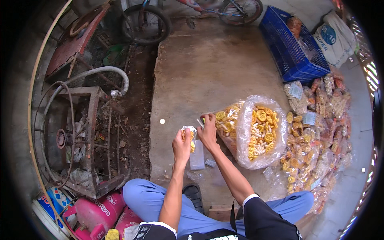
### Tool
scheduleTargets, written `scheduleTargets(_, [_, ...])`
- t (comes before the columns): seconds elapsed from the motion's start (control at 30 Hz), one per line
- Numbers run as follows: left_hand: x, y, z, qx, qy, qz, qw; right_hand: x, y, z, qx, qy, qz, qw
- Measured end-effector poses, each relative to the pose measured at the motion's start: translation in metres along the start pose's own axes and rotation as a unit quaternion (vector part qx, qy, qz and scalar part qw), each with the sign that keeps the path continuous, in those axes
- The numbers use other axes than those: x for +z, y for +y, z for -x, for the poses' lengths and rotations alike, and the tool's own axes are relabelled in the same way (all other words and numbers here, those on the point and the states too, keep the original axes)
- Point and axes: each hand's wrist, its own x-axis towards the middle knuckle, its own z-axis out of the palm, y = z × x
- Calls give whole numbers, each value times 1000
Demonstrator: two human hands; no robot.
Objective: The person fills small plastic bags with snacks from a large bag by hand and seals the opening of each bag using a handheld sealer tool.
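My left hand is closed round a small clear plastic bag partly filled with yellow snack crackers. Close beside it on the right, my right hand has its fingers drawn together near the bag's top. A thin white piece and a bit of green show at those fingertips, too small to name. Just right of that hand stands a large open clear sack, full of yellow wheel-shaped crackers and white curled snacks. Below my hands, flat clear plastic lies over the concrete floor.
Filled snack packs are heaped along the right side. Behind them are a blue crate and a white sack. A bicycle stands at the back. A rusty metal frame and pink gas cylinders occupy the left.
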Motion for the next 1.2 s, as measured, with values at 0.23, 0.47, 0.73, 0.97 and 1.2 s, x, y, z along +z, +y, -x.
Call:
scheduleTargets(0.23, [25,26,-13,47,-16,59,997,-66,-7,3,29,-36,-30,998])
scheduleTargets(0.47, [37,60,-11,107,-89,88,986,-136,-10,15,-57,56,-10,997])
scheduleTargets(0.73, [55,82,4,165,-252,37,953,-226,-10,28,21,178,-138,974])
scheduleTargets(0.97, [53,97,8,130,-362,69,921,-219,-11,34,113,218,-462,852])
scheduleTargets(1.2, [34,129,0,192,-401,-13,895,-223,0,24,208,40,-722,659])
